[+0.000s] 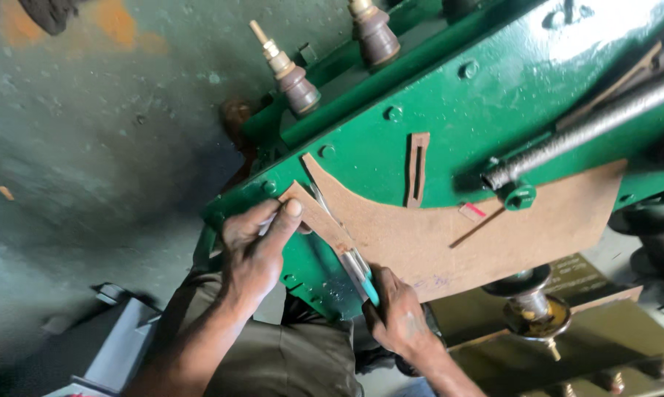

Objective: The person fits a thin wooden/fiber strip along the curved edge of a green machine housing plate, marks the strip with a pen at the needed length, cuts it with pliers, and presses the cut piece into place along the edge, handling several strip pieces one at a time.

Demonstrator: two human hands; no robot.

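While the left hand presses a narrow offcut strip of brown gasket board flat with its thumb and forefinger, the right hand is closed around a teal-handled knife, its blade laid along the cut line on the green metal cover of what looks like a transformer tank. Seen from the head camera, the step in hand appears to be trimming: the strip lies at the near corner of the cover, touching the one large brown sheet spread along the lid's edge. The next stroke, by my reckoning, calls for a steady pull along the edge with the strip pinned firmly (the fingers sit very near the blade). Counted: one knife, one large sheet, one corner strip, one small slotted brown piece lying on the green paint, two brown insulators standing at the cover's far side, and one dark bar resting across it.
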